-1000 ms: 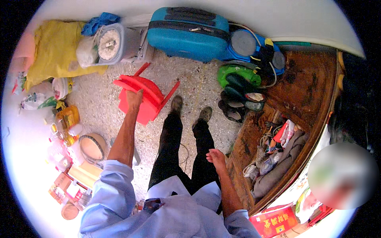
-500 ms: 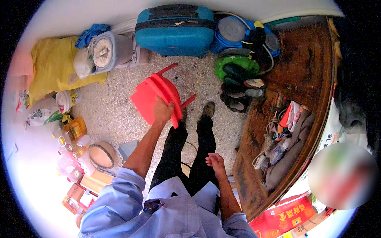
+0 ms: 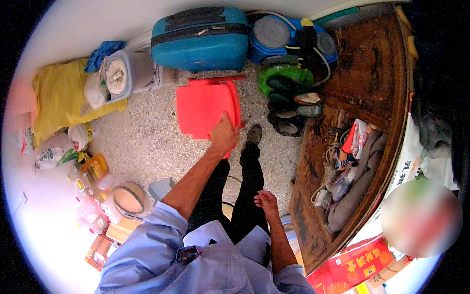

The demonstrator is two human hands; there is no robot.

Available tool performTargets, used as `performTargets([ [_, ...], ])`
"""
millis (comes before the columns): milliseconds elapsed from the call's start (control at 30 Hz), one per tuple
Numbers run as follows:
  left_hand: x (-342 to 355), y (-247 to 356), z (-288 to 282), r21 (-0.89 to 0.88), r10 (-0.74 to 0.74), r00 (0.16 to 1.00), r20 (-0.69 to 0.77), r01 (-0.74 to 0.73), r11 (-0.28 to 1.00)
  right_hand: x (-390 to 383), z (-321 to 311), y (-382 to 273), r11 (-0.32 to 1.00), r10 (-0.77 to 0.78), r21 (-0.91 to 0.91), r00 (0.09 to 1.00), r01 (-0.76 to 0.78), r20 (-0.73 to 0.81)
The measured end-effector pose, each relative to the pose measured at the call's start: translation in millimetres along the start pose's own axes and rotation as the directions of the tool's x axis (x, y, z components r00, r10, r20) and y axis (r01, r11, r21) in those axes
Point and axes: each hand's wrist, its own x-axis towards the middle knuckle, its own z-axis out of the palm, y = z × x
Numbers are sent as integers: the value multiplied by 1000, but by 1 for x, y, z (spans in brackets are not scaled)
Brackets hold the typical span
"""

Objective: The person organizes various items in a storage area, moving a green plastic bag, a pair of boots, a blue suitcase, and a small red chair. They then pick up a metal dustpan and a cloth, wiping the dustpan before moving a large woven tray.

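A red plastic stool (image 3: 203, 110) hangs above the speckled floor in front of me, its flat side facing up. My left hand (image 3: 225, 134) grips its near right edge, the fingers hidden beneath or behind the rim. Part of a leg shows along the stool's far side. My right hand (image 3: 267, 202) hovers beside my right thigh, fingers loosely curled, and nothing shows in it.
A teal suitcase (image 3: 200, 46) and a blue container (image 3: 274, 34) line the far wall. Several dark shoes (image 3: 286, 117) lie by the brown wooden cabinet (image 3: 374, 63) at right. Bottles (image 3: 93, 210) and a round tub (image 3: 129, 198) stand at left.
My left hand has moved right and slightly nearer, turning the stool so that its leg lies across the far side. My right hand has stayed by the thigh.
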Motion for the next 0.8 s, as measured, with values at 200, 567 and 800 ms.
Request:
performTargets([
  [200,16,31,-6,-58,43,999,12,-42,997,4,-2,-4,999,25,-27,1000,-26,-17],
  [567,39,67,15,-54,58,997,-55,-61,997,6,-14,-20,998,62,8,998,-62,-20],
  [800,41,62,31,0,60,993,-100,-60,998,12,-23,-17,998,64,10,998,-64,-7],
])
